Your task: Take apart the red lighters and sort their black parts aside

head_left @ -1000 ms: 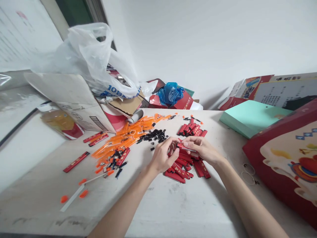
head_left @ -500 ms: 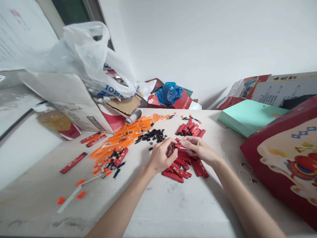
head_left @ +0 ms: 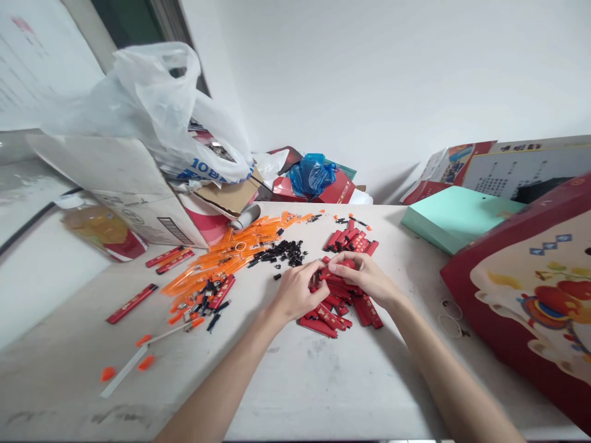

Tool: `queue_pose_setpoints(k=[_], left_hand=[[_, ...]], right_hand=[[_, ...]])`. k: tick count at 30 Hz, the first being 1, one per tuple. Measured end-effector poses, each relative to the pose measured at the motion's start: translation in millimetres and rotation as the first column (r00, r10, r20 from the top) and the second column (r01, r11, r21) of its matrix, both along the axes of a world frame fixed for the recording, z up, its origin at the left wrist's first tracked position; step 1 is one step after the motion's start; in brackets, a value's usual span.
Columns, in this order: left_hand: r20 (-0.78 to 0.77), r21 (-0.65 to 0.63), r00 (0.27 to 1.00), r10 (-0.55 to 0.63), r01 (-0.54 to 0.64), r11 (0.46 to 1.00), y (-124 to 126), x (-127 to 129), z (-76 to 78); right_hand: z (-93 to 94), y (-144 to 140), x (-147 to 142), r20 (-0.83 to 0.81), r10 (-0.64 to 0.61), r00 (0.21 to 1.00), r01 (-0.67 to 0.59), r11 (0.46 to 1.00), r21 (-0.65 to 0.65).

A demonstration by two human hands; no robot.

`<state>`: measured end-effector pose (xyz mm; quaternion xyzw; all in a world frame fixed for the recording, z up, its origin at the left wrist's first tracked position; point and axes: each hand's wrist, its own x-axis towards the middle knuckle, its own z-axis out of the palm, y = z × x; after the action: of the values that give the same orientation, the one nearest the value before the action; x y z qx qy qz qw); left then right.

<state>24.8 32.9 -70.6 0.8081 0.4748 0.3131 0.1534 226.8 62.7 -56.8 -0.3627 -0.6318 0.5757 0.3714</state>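
Observation:
My left hand and my right hand meet over a heap of red lighter casings on the white table. Both hands pinch the same red casing between their fingertips, just above the heap. A second group of red casings lies farther back. Small black parts are scattered left of my hands, and beyond them a pile of orange translucent pieces.
A cardboard box with a white plastic bag stands at the back left. A mint-green box and a large red box sit on the right. Loose red casings, a white strip and rubber bands lie about.
Both hands stayed together on the red casing and sank slightly toward the heap. The camera shifted a little; nothing else on the table moved.

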Motion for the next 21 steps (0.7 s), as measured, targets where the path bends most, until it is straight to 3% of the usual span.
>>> queue_pose_setpoints(k=[13,21], left_hand=[[-0.124,-0.034,0.985,0.117,-0.122,0.992,0.9,1.9,-7.4],[0.013,-0.049,0.994,0.108,-0.107,0.993,-2.2,5.7,-10.5]], right_hand=[[-2.0,-10.0,-14.1,-0.041,-0.111,0.993,0.115,0.988,0.107],[0.3,-21.2,-28.4,-0.097,-0.176,0.98,0.19,0.968,0.164]])
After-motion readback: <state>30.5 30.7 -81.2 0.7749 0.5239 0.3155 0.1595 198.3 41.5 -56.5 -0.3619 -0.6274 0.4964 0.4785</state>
